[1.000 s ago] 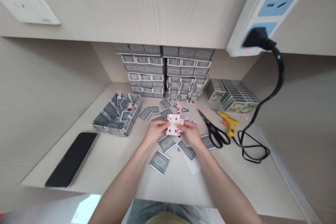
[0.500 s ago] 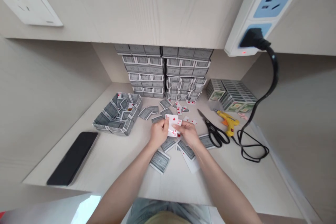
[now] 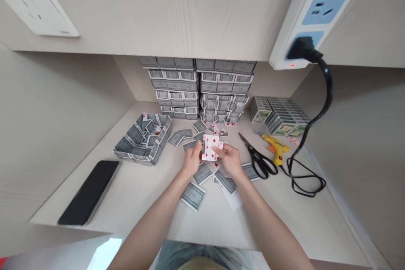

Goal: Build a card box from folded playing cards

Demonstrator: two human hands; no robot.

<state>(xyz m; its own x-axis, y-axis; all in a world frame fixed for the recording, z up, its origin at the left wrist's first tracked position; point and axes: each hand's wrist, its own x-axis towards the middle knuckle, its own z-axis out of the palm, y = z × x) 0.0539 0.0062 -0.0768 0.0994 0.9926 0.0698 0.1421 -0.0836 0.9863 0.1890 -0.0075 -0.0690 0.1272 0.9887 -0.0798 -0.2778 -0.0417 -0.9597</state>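
Note:
Two or more playing cards [image 3: 209, 148] with red pips are held face up over the middle of the desk, overlapping each other. My right hand [image 3: 230, 159] pinches them from the right, thumb on top of the faces. At their left edge my left hand [image 3: 191, 160] is closed, with its thumb along a narrow grey patterned strip; its lower fingers are hidden. Beneath and around my hands lie loose grey-backed cards [image 3: 193, 196] and folded card pieces [image 3: 176, 138], some showing red pips.
Left stands a card-built tray [image 3: 139, 158] holding folded pieces, behind a black phone [image 3: 90, 192]. Scissors [image 3: 261, 160] and a yellow glue gun [image 3: 276, 147] with a looping cord [image 3: 329, 88] lie right. Stacked card boxes [image 3: 177, 88] and card packs [image 3: 281, 114] line the back.
The held cards have shifted slightly right and up with my right hand. My left thumb has slid off the card face to the left edge, where a grey strip now shows.

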